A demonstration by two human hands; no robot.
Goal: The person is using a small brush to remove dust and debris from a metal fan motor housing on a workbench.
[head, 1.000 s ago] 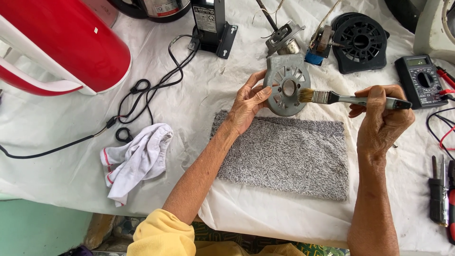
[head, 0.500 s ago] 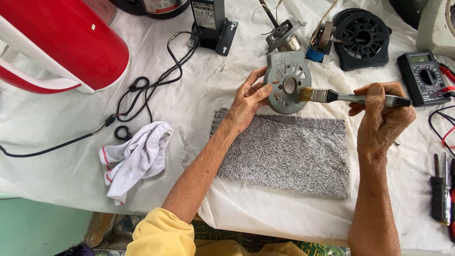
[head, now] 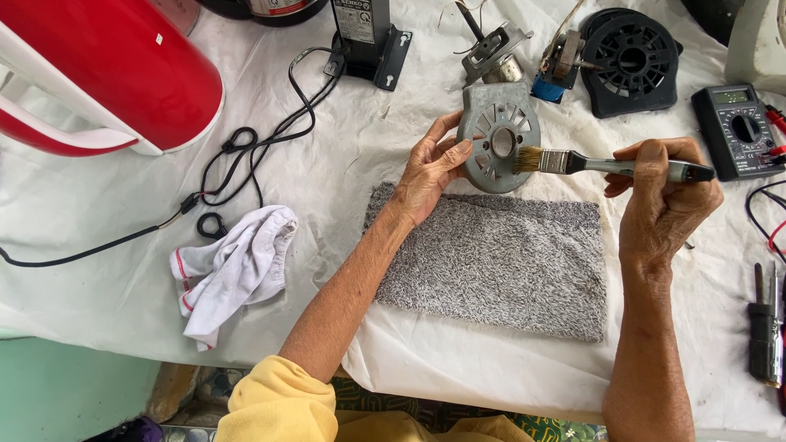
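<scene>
Nearest, yellow sleeve (head: 282, 405) at bottom edge, cut off; both bare forearms reach away from it over the grey looped-pile mat (head: 499, 262), rectangular, rough, lying flat on a creased white cloth (head: 98, 295). Left hand (head: 431, 168) just past the mat's far left corner, wrist bent, fingers curled round the left rim of the grey metal motor cover (head: 498, 137), thumb pressed on its face; the cover stands upright, round, slotted, with a centre hole, lower edge at the mat's far edge. Right hand (head: 665, 200) is fisted tight on the paintbrush (head: 606, 165) handle, held level; tan bristles touch the cover's right side, and the fingers hide the middle of the handle. Left of the mat, crumpled white rag (head: 233, 270) and black cord (head: 246, 155). Right edge: screwdrivers (head: 765, 331) cut off. Far: black multimeter (head: 735, 131), black fan grille (head: 630, 61), small motor parts hard to make out, and a glossy red housing (head: 106, 74), cropped.
</scene>
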